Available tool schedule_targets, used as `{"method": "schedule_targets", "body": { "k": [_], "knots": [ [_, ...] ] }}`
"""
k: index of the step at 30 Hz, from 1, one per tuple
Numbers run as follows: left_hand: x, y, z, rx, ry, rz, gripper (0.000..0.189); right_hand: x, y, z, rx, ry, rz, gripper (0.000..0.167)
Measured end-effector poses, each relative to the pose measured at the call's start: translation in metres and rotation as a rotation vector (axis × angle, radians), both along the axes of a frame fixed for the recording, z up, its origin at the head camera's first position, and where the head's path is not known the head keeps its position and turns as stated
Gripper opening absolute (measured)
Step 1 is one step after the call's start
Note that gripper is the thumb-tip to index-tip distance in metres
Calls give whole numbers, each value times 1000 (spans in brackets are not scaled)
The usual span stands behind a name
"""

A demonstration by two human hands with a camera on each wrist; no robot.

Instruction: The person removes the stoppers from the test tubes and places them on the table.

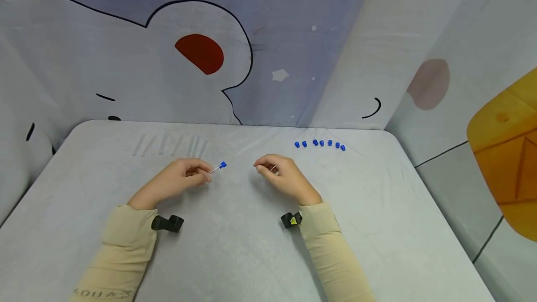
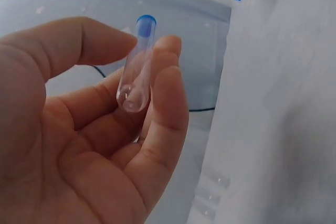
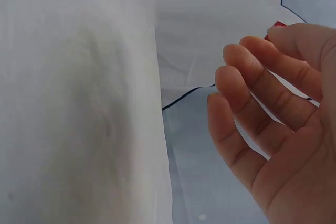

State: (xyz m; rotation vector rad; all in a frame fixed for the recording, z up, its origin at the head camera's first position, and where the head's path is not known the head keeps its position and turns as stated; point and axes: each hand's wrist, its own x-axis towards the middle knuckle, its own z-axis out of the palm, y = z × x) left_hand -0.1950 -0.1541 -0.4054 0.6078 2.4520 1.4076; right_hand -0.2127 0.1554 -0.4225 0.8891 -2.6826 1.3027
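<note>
My left hand [image 1: 178,180] pinches a clear test tube [image 2: 135,74] between thumb and fingers, above the table. A blue cap [image 1: 223,165] sits on the end of the tube that points right in the head view. In the left wrist view the tube's rounded bottom faces the camera, and nothing shows inside it. My right hand [image 1: 287,178] hovers a short way to the right of the capped end. Its fingers are loosely bent and hold nothing, as the right wrist view shows too.
Several clear tubes [image 1: 162,144] lie in a row at the back left of the white table [image 1: 251,255]. At the back right is a row of several loose blue caps [image 1: 321,143]. A printed cloth wall [image 1: 285,50] rises behind the table's far edge.
</note>
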Motion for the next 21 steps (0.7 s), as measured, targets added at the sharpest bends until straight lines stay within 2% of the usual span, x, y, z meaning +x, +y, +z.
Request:
{"method": "schedule_targets", "body": {
  "k": [4,11,21],
  "knots": [
    [1,6,-1,43,-19,-48,26,0,-4,0,5,12,49,21],
    [4,18,0,44,-11,-114,23,2,-10,-1,-15,8,138,19],
    [8,23,1,16,9,-134,25,8,-18,-1,-31,-13,186,19]
  ]
}}
